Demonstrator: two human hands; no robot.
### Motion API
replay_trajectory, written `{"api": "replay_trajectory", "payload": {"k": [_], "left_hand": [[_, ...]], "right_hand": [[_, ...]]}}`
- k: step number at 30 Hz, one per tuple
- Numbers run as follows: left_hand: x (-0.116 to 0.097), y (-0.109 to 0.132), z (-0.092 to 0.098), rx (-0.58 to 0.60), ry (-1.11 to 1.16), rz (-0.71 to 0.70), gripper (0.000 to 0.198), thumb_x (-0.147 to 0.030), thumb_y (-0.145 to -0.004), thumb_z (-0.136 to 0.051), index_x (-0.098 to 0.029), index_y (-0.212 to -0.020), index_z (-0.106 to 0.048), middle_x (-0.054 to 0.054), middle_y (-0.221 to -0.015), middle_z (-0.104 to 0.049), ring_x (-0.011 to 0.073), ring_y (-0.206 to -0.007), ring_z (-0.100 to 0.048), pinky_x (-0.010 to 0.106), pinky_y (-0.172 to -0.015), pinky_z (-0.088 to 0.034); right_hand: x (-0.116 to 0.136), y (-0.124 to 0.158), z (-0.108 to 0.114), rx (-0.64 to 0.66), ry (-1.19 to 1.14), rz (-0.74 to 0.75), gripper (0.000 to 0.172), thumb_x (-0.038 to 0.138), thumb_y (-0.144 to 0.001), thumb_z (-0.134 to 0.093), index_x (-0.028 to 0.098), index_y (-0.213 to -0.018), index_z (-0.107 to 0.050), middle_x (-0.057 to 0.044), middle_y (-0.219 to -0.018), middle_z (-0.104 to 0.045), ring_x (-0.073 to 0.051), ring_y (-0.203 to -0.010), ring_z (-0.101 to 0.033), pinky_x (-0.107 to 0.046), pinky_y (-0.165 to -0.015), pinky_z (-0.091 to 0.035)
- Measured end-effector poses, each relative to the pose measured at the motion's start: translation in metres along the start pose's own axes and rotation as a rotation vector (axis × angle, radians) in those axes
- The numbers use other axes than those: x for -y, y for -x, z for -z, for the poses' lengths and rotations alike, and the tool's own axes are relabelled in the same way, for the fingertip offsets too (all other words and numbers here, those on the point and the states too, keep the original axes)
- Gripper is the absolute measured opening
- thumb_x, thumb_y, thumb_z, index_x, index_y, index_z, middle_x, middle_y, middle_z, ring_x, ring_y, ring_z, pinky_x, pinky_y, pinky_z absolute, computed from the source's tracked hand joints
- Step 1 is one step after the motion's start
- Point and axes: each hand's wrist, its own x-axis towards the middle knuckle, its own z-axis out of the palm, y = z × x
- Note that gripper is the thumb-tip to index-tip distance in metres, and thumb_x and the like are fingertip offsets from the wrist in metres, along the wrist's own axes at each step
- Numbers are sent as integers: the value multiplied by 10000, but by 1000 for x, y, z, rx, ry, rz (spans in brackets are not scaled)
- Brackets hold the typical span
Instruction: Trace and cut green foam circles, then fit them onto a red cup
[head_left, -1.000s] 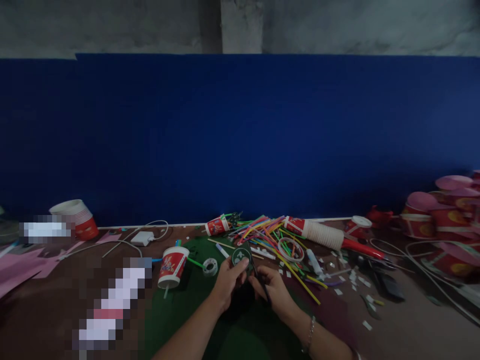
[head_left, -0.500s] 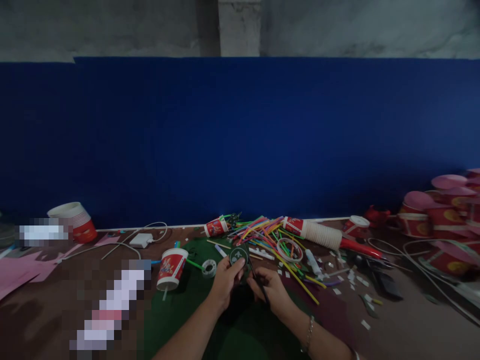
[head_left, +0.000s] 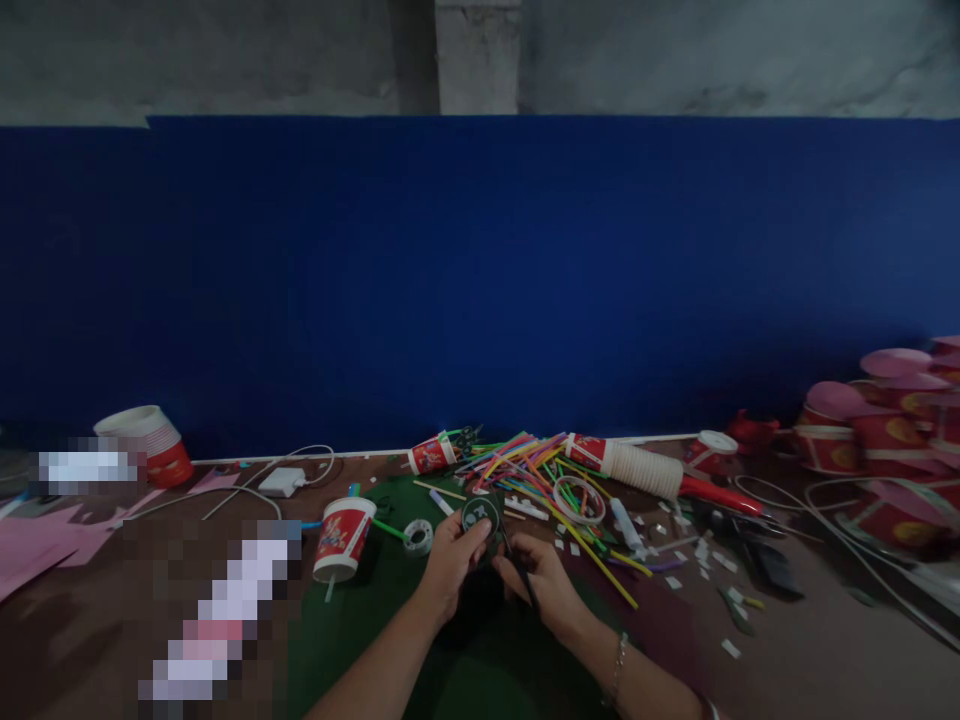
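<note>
My left hand (head_left: 452, 555) pinches a round dark green disc (head_left: 480, 514) with pale marks on it, thumb on its face. Close beside it, my right hand (head_left: 540, 580) is closed around dark scissors (head_left: 531, 588), whose blades point up along the disc's right edge. Whether the blades touch the disc I cannot make out. Both hands are above a dark green sheet (head_left: 360, 650). A red paper cup (head_left: 345, 540) with a short straw stands left of them, near a roll of clear tape (head_left: 418, 537).
Behind my hands lie a heap of coloured straws (head_left: 517, 462), a red cup on its side (head_left: 432, 455) and a stack of paper cups (head_left: 645, 466). Paper scraps (head_left: 703, 550) and a black tool (head_left: 772, 560) lie to the right. Red cups with pink discs (head_left: 836, 430) stand far right.
The disc has turned slightly in my left hand, and its pale marks have shifted. My right hand and the scissors are almost where they were.
</note>
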Motion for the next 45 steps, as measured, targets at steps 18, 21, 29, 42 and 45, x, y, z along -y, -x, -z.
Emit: {"api": "replay_trajectory", "payload": {"k": [18, 21, 29, 42, 45], "left_hand": [[0, 0, 0, -18, 6, 20, 309, -449, -667, -653, -171, -723, -531, -44, -445, -534, 36, -330, -337, 154, -344, -153], [0, 0, -1, -44, 35, 11, 323, -442, -633, -680, -170, -658, -507, -69, -407, -475, 27, -318, -306, 152, -339, -152], [1, -1, 0, 22, 26, 19, 297, -391, -640, -675, -172, -606, -477, -88, -380, -394, 25, -319, -278, 155, -342, -159], [1, 0, 1, 36, -23, 28, 282, -394, -682, -635, -177, -632, -461, -88, -385, -391, 21, -305, -258, 156, -332, -133], [1, -2, 2, 25, -36, 23, 277, -397, -678, -633, -177, -642, -468, -92, -378, -387, 20, -298, -244, 155, -328, -129]], "right_hand": [[-6, -4, 1, -23, 61, 2, 344, 466, -629, -671, 152, -625, -530, 69, -428, -427, -60, -357, -380, -176, -353, -277], [-5, -3, 0, -17, 63, -22, 367, 489, -609, -677, 159, -621, -519, 71, -416, -427, -63, -355, -380, -180, -356, -272], [1, -1, -1, 4, 6, -2, 418, 548, -600, -676, 166, -639, -509, 61, -453, -456, -68, -398, -388, -189, -389, -303], [-3, -2, 0, -15, 44, 24, 369, 481, -629, -681, 164, -628, -492, 67, -457, -422, -61, -407, -359, -185, -389, -285], [-4, -3, 0, -14, 59, 28, 346, 464, -646, -661, 159, -629, -500, 70, -447, -410, -60, -397, -358, -181, -382, -274]]}}
